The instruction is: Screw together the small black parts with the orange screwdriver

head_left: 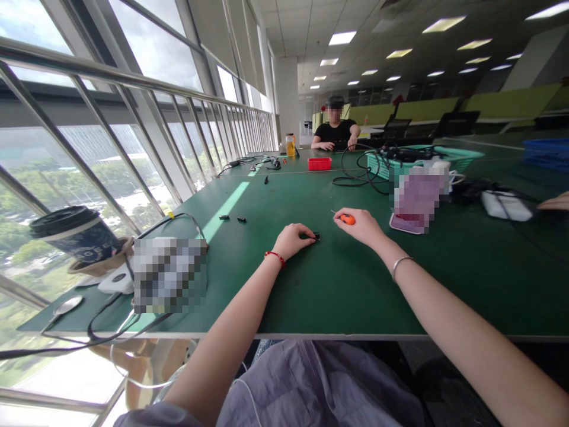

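Observation:
My left hand (293, 241) rests on the green table (355, 284), its fingertips closed on a small black part (316, 236) whose kind is too small to make out. To its right, my right hand (361, 224) is wrapped round a screwdriver (347, 219) with an orange handle. The thin metal shaft points left, apart from the black part. Farther left on the table lie two similar small black pieces (224, 217), and another small black piece (266, 179) sits beyond them.
At left stand a coffee cup (75, 231) and cables. A red box (319, 163), a teal basket (462, 155) with cables, a pinkish phone-like thing (418, 201) and a white adapter (507, 205) lie beyond. A person (335, 127) sits at the far end; another person's hand (555, 201) shows at right.

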A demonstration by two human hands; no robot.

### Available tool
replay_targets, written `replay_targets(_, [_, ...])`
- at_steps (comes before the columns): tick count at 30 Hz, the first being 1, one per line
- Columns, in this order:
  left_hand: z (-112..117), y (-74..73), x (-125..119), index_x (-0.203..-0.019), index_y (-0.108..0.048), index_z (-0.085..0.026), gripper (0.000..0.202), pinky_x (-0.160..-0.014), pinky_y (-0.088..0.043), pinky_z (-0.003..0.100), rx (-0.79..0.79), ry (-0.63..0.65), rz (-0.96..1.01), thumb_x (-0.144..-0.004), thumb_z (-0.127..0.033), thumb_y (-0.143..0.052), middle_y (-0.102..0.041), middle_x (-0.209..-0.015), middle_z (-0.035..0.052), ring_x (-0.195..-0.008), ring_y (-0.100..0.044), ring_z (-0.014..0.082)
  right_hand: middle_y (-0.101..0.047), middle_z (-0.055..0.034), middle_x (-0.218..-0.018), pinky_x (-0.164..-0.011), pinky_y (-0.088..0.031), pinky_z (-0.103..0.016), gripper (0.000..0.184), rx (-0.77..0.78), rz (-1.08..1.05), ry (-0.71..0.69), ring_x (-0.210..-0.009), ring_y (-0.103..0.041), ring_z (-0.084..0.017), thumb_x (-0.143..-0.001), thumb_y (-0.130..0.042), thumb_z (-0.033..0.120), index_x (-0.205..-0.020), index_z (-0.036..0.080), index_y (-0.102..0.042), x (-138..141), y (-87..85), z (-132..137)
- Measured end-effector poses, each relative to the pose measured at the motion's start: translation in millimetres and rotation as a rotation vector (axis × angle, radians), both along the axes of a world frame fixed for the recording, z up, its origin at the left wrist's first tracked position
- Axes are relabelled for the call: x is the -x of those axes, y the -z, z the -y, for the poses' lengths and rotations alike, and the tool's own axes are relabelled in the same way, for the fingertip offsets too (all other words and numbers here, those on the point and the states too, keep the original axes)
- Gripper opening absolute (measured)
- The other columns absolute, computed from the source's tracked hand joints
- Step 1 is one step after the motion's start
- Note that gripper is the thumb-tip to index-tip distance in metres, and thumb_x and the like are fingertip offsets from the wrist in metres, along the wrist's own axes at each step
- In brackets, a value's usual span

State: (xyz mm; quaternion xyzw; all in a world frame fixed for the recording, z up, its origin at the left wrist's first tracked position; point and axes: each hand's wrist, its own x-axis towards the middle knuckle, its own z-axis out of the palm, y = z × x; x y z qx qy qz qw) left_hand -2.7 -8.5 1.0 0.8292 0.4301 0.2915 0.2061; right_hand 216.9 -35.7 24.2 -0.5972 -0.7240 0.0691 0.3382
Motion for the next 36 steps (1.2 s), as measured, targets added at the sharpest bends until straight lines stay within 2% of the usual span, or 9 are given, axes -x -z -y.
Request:
replay_targets(2, [-1,-7.0,7,-0.079,-0.076,-0.021,0.012,-0.091,-0.051,0.03,-0.008,-0.076,-0.019,-0.072,-0.026,-0.068,-0.073,-0.099,0.0032,-0.093,-0.066,0.0193,-0.071,-0.0038,-0.103,-0.068,-0.049,-0.032,0.022,0.015,-0.003,-0.014,-0.085,-0.064,-0.021,-0.08,-0.054,0.036,-0.09,0.024,-0.07,0,0.3,0])
replay_targets(4, [-2,-16.5,23,-0.082,-0.076,-0.021,0.015,-0.09,-0.051,0.031,-0.043,-0.249,-0.036,-0.072,-0.028,-0.067,-0.073,-0.1,0.0044,-0.094,-0.065,0.0212,-0.07,-0.0039,-0.104,-0.07,-0.05,-0.033,0.023,0.038,-0.004,-0.036,-0.085,-0.064,-0.021,-0.08,-0.053,0.037,-0.091,0.024,-0.07,-1,0.8,0])
replay_targets(8, [-6,-31.7,71,-0.09,-0.076,-0.021,0.022,-0.082,-0.052,0.032,-0.054,-0.637,-0.128,-0.075,-0.03,-0.063,-0.072,-0.101,0.0076,-0.097,-0.064,0.0256,-0.07,-0.0044,-0.104,-0.073,-0.051,-0.035,0.024,0.049,0.006,-0.072,-0.086,-0.064,-0.021,-0.08,-0.054,0.036,-0.094,0.024,-0.07,0,1.8,0])
replay_targets(10, [-7,-34.1,94,-0.091,-0.076,-0.021,0.024,-0.077,-0.052,0.032,0.004,-0.727,-0.177,-0.073,-0.032,-0.064,-0.072,-0.099,0.0081,-0.095,-0.065,0.0266,-0.07,-0.0049,-0.104,-0.073,-0.051,-0.035,0.025,0.058,0.015,-0.084,-0.086,-0.064,-0.021,-0.08,-0.054,0.036,-0.094,0.024,-0.071,1,1.8,1])
replay_targets(13, [-8,-34.1,115,-0.093,-0.076,-0.02,0.025,-0.077,-0.051,0.032,0.064,-0.78,-0.195,-0.073,-0.032,-0.064,-0.072,-0.101,0.009,-0.097,-0.065,0.0276,-0.07,-0.0049,-0.104,-0.073,-0.051,-0.035,0.024,0.075,0.035,-0.098,-0.086,-0.064,-0.021,-0.08,-0.054,0.036,-0.094,0.024,-0.071,3,1.0,2])
replay_targets(17, [-6,-35.0,123,-0.089,-0.077,-0.019,0.023,-0.075,-0.051,0.032,0.145,-0.821,-0.205,-0.071,-0.029,-0.066,-0.073,-0.097,0.0091,-0.093,-0.066,0.0272,-0.071,-0.0042,-0.103,-0.076,-0.05,-0.035,0.023,0.068,0.046,-0.098,-0.087,-0.064,-0.021,-0.08,-0.055,0.034,-0.093,0.024,-0.07,3,-0.4,3])
replay_targets(23, [-3,-36.6,125,-0.089,-0.075,-0.02,0.025,-0.077,-0.05,0.029,0.064,-0.927,-0.074,-0.071,-0.033,-0.066,-0.074,-0.098,0.0055,-0.094,-0.066,0.0241,-0.07,-0.0048,-0.105,-0.076,-0.051,-0.037,0.024,0.1,0.043,-0.106,-0.086,-0.064,-0.021,-0.08,-0.054,0.034,-0.095,0.023,-0.07,4,-1.6,4])
replay_targets(28, [-6,-32.5,126,-0.088,-0.075,-0.02,0.023,-0.075,-0.05,0.027,0.105,-0.894,0.0,-0.07,-0.031,-0.065,-0.074,-0.096,0.004,-0.093,-0.066,0.0219,-0.069,-0.0052,-0.106,-0.077,-0.052,-0.038,0.025,0.112,0.041,-0.126,-0.087,-0.064,-0.021,-0.08,-0.055,0.036,-0.095,0.023,-0.07,4,-0.7,3])
replay_targets(36, [-11,-28.4,129,-0.082,-0.075,-0.021,0.019,-0.076,-0.05,0.027,0.119,-0.891,-0.007,-0.068,-0.031,-0.067,-0.075,-0.091,0.0032,-0.091,-0.066,0.0217,-0.07,-0.005,-0.107,-0.074,-0.052,-0.036,0.026,0.09,0.076,-0.134,-0.087,-0.064,-0.021,-0.08,-0.055,0.037,-0.097,0.025,-0.07,3,3.0,1])
